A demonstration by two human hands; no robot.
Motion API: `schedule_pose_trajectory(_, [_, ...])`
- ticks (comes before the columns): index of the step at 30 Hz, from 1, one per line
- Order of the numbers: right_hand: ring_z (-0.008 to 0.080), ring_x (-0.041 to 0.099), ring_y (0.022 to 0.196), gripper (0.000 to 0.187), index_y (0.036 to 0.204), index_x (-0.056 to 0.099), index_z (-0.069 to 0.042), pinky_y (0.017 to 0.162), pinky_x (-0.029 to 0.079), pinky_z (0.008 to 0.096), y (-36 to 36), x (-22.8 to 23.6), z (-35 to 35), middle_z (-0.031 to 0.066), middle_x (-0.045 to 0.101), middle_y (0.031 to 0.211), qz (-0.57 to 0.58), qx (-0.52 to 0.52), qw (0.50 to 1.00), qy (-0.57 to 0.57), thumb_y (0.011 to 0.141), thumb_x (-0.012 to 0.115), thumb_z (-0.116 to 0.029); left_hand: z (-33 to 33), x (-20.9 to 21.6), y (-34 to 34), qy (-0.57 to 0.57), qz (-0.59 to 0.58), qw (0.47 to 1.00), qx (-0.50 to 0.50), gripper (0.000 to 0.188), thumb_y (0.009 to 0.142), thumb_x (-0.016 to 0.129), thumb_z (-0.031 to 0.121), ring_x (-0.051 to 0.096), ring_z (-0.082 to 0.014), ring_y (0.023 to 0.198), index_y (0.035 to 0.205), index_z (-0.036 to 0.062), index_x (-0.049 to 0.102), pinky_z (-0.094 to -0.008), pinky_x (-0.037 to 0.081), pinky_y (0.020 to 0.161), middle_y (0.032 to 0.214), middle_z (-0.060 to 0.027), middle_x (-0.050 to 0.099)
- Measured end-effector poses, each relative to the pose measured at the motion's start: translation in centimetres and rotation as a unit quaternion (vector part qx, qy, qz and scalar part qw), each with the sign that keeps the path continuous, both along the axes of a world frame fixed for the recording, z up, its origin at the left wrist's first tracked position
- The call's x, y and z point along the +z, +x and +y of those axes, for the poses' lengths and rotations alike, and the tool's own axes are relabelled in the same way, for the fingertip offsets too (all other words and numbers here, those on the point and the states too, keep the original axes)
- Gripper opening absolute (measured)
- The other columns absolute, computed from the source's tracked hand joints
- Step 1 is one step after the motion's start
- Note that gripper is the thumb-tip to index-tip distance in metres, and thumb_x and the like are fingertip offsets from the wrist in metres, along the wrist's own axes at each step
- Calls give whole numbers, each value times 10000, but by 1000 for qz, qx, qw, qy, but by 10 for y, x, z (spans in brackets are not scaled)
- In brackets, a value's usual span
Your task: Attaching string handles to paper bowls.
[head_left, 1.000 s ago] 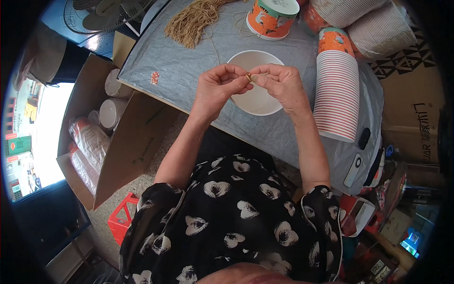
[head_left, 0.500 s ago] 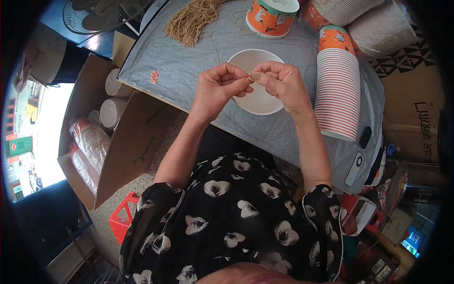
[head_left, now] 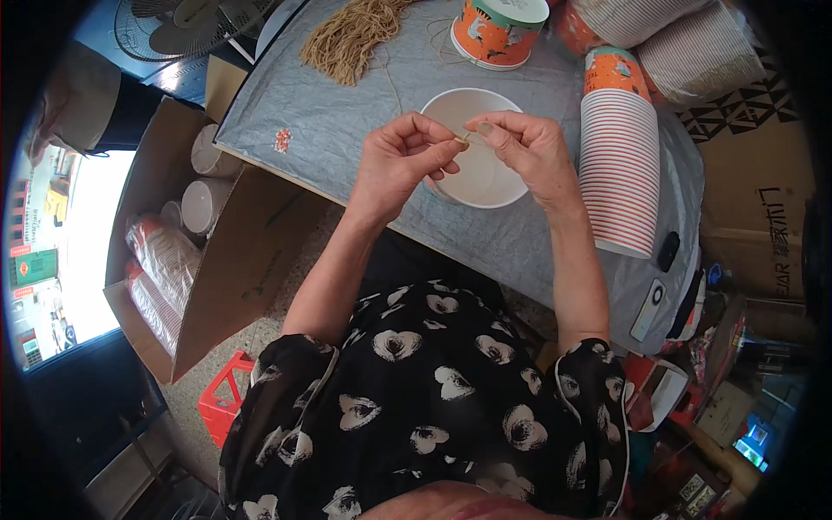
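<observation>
Both my hands meet above a white paper bowl point(head_left: 485, 184) on the grey-covered table. My left hand point(head_left: 400, 165) is closed in a pinch, and my right hand point(head_left: 536, 156) pinches just to its right. A short piece of thin tan string point(head_left: 467, 137) shows between the two sets of fingertips. Its ends are hidden by the fingers. Beyond the bowl lies a bundle of tan strings point(head_left: 351, 42), with a loose strand trailing toward the bowl's rim. An orange patterned paper tub point(head_left: 491, 39) stands behind the bowl.
To the right lies a long stack of paper bowls point(head_left: 619, 173), with wrapped stacks point(head_left: 702, 65) behind. A white phone-like device point(head_left: 648, 309) rests near the right table edge. Small red-and-white bits point(head_left: 282, 140) lie left. A cardboard box point(head_left: 234, 251) of tubs stands beside the table.
My right hand has shifted slightly right, opening a small gap between the fingertips where the string shows. The bowl has moved very slightly. My left hand stays nearly in place.
</observation>
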State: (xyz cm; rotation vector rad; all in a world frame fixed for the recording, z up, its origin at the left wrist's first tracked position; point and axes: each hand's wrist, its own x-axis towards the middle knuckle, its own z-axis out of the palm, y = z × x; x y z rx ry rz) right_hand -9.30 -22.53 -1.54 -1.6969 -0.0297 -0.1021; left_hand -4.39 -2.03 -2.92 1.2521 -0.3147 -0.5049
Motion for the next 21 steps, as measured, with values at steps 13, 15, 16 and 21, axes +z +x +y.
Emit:
schedule_pose_trajectory(13, [34, 622, 714, 129, 978, 754, 7, 635, 502, 212, 1, -7, 5, 0, 728, 796, 0, 4, 1000, 10, 945, 715, -112, 1, -7, 1, -20, 32, 999, -26, 169, 921, 748, 92, 699, -95, 738, 1042, 18, 656, -203, 511, 608, 911, -65, 757])
schedule_pose_trajectory(15, [30, 620, 713, 124, 980, 748, 11, 630, 497, 204, 0, -6, 5, 1, 728, 796, -7, 0, 1000, 9, 947, 709, -102, 2, -7, 0, -25, 46, 998, -26, 215, 929, 736, 92, 697, -96, 735, 1101, 12, 635, -203, 512, 608, 943, -76, 763])
schedule_pose_trajectory(16, [26, 619, 711, 124, 987, 740, 14, 626, 492, 197, -1, -2, 5, 4, 728, 797, -6, 2, 1000, 9, 949, 707, -100, 2, -7, 0, -29, 60, 997, -27, 263, 938, 724, 92, 695, -97, 733, 1161, 7, 614, -203, 512, 607, 974, -86, 768])
schedule_pose_trajectory(21, [18, 617, 705, 116, 1002, 724, 15, 613, 479, 185, 1, -9, 2, 8, 727, 801, -25, -4, 999, 27, 954, 696, -87, 2, -2, -1, -62, 84, 993, -51, 403, 947, 684, 60, 688, -102, 718, 1314, -16, 536, -212, 527, 619, 1047, -114, 764])
